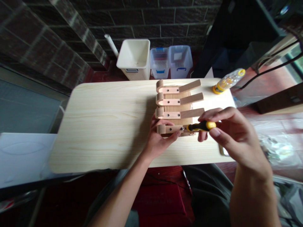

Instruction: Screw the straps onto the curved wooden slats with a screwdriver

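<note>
A wooden rack with several curved wooden hooks lies on the light wood table (101,123). Two dark screws show in each of the far hooks (174,102). My left hand (157,142) is closed around the curved end of the nearest hook (176,128), its thumb along the near side. Between the fingertips of my right hand (233,134) is a yellow and black screwdriver (201,126). It lies almost level in view, its tip close to the screw on the nearest hook; whether it sits in the screw head I cannot tell.
A clear bottle-shaped case with yellow ends (228,82) stands at the table's far right corner. Behind the table are a cream bin (134,56) and two clear plastic boxes (181,60). A phone-like object (223,150) lies partly under my right hand. Plastic bags lie at the right.
</note>
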### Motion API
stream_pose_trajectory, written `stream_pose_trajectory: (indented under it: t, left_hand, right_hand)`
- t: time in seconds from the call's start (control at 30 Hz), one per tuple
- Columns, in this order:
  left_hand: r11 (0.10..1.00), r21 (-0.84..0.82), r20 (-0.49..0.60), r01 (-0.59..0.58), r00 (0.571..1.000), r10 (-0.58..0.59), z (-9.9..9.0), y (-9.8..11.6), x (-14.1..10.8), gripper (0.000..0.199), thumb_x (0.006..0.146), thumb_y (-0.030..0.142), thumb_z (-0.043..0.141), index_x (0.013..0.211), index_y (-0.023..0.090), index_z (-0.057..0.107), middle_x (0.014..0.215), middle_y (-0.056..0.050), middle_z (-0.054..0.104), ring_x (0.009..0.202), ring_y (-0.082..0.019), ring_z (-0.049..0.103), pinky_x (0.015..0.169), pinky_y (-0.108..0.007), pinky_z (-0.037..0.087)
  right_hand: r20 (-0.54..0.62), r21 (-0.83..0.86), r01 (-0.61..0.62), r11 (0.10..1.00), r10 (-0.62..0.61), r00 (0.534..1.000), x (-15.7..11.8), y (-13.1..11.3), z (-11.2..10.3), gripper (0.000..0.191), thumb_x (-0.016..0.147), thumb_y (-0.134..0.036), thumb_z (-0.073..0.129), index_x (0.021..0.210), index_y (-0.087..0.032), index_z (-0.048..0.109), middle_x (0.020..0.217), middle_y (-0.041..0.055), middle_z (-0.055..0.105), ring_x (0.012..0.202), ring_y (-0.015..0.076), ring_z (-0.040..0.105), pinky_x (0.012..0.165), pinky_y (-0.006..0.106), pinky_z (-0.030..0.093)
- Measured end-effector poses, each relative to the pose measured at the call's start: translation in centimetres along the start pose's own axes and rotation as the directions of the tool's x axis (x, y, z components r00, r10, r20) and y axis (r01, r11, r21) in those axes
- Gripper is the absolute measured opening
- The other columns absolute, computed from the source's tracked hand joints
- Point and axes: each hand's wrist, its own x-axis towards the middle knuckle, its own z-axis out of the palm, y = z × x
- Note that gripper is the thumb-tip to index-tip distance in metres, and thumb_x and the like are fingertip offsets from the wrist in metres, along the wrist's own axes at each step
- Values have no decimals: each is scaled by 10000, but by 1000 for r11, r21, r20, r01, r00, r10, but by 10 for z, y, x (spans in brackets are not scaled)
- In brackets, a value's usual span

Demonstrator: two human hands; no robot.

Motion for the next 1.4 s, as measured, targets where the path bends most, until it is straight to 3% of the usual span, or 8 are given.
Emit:
stream_pose_trajectory:
  t: [0.13, 0.3, 0.57, 0.7, 0.87, 1.07, 1.2, 1.4]
  left_hand:
    - [1000, -8, -4, -7, 1000, 7, 0, 0, 1, 294, 855, 466, 874, 987, 250, 724, 1156, -89, 724, 1121, -274, 699, 1045, -476, 599]
    - [1000, -29, 7, -13, 1000, 13, 0, -1, 2, 289, 857, 463, 870, 965, 240, 722, 1099, -94, 732, 1234, -311, 673, 1064, -484, 587]
    - [1000, -17, 9, 2, 1000, -2, 2, -3, 0, 281, 852, 437, 875, 982, 240, 722, 1123, -81, 718, 1060, -261, 709, 1007, -457, 620]
    - [999, -27, -9, -37, 999, 37, 1, -2, 2, 265, 845, 398, 879, 981, 248, 709, 1129, -85, 702, 1199, -317, 686, 1045, -515, 606]
    - [998, -36, 4, -49, 999, 49, 0, -2, 3, 270, 850, 414, 881, 963, 248, 700, 1088, -91, 713, 1274, -341, 661, 1071, -535, 585]
    - [999, 19, -11, -42, 999, 42, -1, -3, 3, 280, 838, 431, 888, 977, 251, 726, 1094, -77, 719, 1129, -283, 695, 1067, -485, 582]
    - [999, 19, 5, -34, 999, 34, -2, -3, 4, 289, 830, 445, 891, 963, 248, 727, 1048, -75, 716, 1057, -270, 696, 1036, -474, 589]
    - [999, 1, 13, -44, 999, 44, -1, -5, 4, 291, 855, 480, 861, 967, 249, 722, 1068, -78, 708, 1039, -273, 683, 1060, -514, 569]
  right_hand:
    - [28, -14, -20, 1000, 20, 999, -2, -1, -2, 149, 1018, -202, 753, 1148, -275, 759, 1282, 57, 780, 788, 162, 776, 763, 362, 689]
    - [12, -77, -6, 997, 7, 1000, -4, -1, -2, 171, 1040, -229, 730, 1193, -287, 780, 1202, 51, 810, 797, 165, 774, 757, 345, 678]
    - [-67, -43, -20, 999, 17, 998, -2, 1, 0, 136, 967, -242, 827, 1088, -282, 779, 1138, 32, 782, 729, 153, 765, 660, 317, 673]
    - [-14, -50, -17, 999, 17, 1000, -1, -1, 2, 117, 996, -270, 794, 1112, -256, 778, 1135, 51, 785, 759, 166, 775, 725, 348, 697]
    - [13, -43, -44, 998, 45, 999, -2, -4, 2, 149, 1038, -227, 737, 1180, -254, 769, 1275, 72, 795, 825, 158, 800, 810, 333, 702]
    - [10, 46, -28, 999, 28, 1000, 3, -4, 6, 177, 975, -134, 792, 1104, -249, 757, 1120, 22, 762, 755, 130, 777, 711, 277, 688]
    - [36, 39, -15, 999, 14, 999, 2, -4, 6, 235, 984, -107, 768, 1155, -267, 760, 1147, 22, 741, 780, 130, 777, 731, 285, 681]
    - [54, -5, -45, 999, 45, 998, -3, -6, 3, 158, 1033, -189, 735, 1158, -270, 790, 1235, 53, 774, 815, 146, 799, 803, 315, 690]
